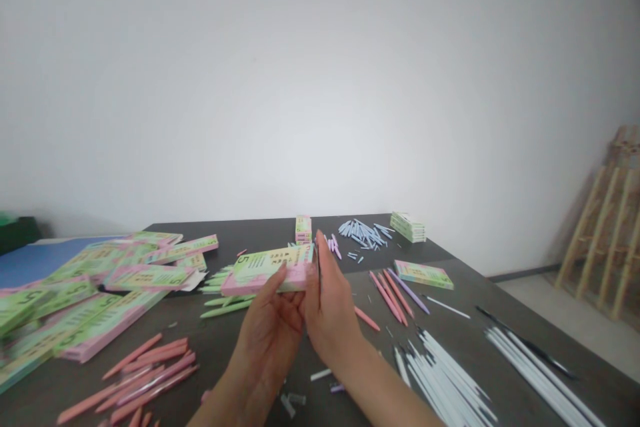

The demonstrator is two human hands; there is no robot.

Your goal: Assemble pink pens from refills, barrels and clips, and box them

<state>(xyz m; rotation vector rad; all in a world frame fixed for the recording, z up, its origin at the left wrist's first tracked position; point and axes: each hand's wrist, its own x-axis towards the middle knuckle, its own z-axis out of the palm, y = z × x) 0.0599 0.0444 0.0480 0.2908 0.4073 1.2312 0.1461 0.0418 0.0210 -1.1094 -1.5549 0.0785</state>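
A small flat cardboard box [273, 264] in pink, yellow and green, printed with a large 5, is raised over the middle of the table. My left hand [273, 320] is closed around it from below, its thumb along the near side. My right hand [330, 300] is upright, fingers straight and together, with its palm side against the box's right end. Whether anything lies inside the box is hidden. Behind and below it are light green pen barrels [227, 303].
Many similar boxes [120, 310] are heaped at the left. Coral pen barrels [150, 370] lie at front left, white refills [445, 373] at front right. Blue pieces [363, 233] and stacked boxes [408, 227] stand at the back. A wooden rack [605, 227] is beyond the table's right edge.
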